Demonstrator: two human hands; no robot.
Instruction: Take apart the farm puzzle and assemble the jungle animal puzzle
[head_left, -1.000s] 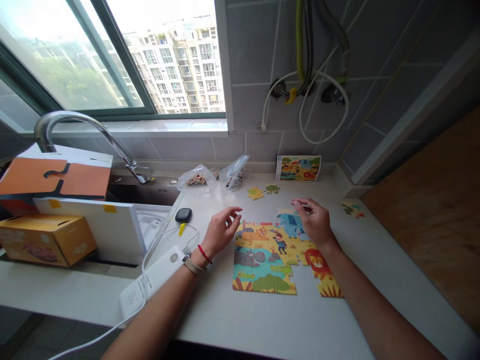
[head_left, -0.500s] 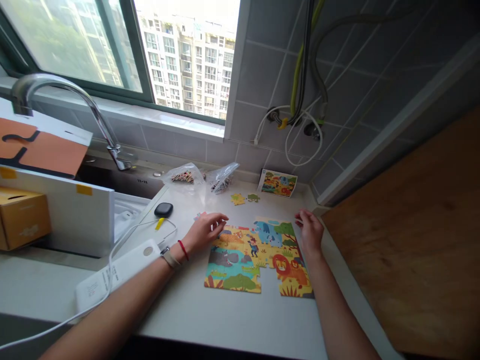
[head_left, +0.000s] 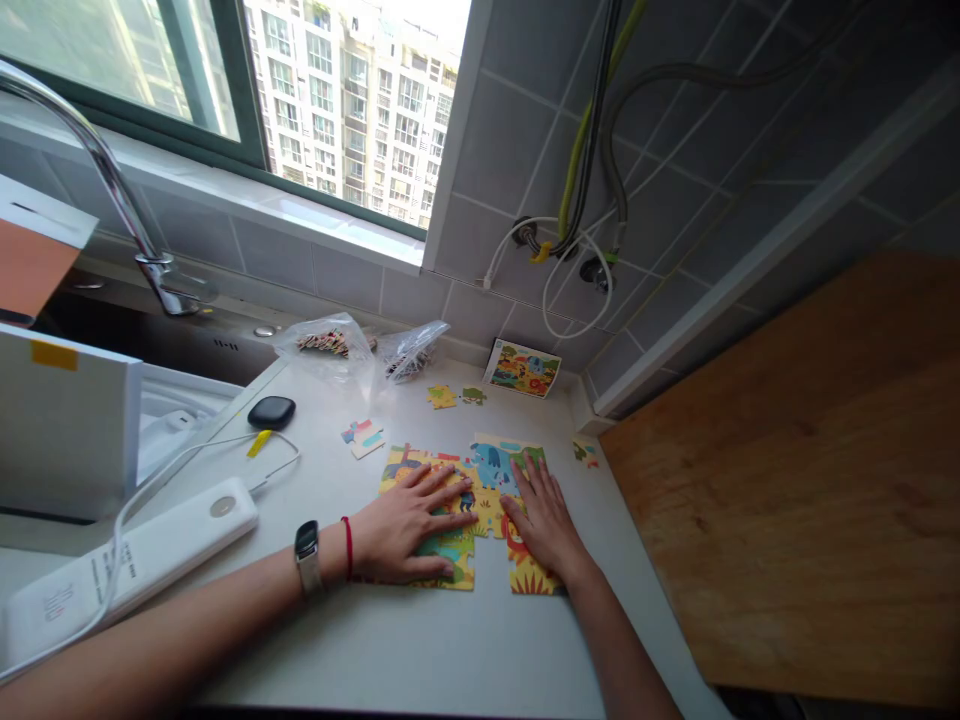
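Head view, looking down at the table: the left hand (head_left: pixel 409 525) lies palm-down on the jigsaw puzzle (head_left: pixel 491 465), its fingers (head_left: pixel 450 490) spread open and flat, gripping nothing. The right hand (head_left: pixel 544 525) rests palm-down just beside it, its fingers (head_left: pixel 529 490) splayed open on the puzzle below the blue elephant. Both forearms reach in from the bottom edge, the left one wearing a smartwatch (head_left: pixel 307 555) and a red string bracelet (head_left: pixel 347 548).

The puzzle lies near the table's (head_left: pixel 480 650) front edge. A loose puzzle piece (head_left: pixel 364 438) sits just left of it, two small pieces (head_left: pixel 442 397) lie towards the back edge, and another piece (head_left: pixel 586 454) lies near the right edge. A picture card (head_left: pixel 522 368) and two plastic bags (head_left: pixel 324 342) of pieces lie along the back. A power bank (head_left: pixel 127 560) with a white cable (head_left: pixel 202 465) and a black case (head_left: pixel 271 412) lie at left, below the faucet (head_left: pixel 112 170) and window (head_left: pixel 337 100). A wooden board (head_left: pixel 787 480) stands at right, beside grey wall tiles (head_left: pixel 510 150).
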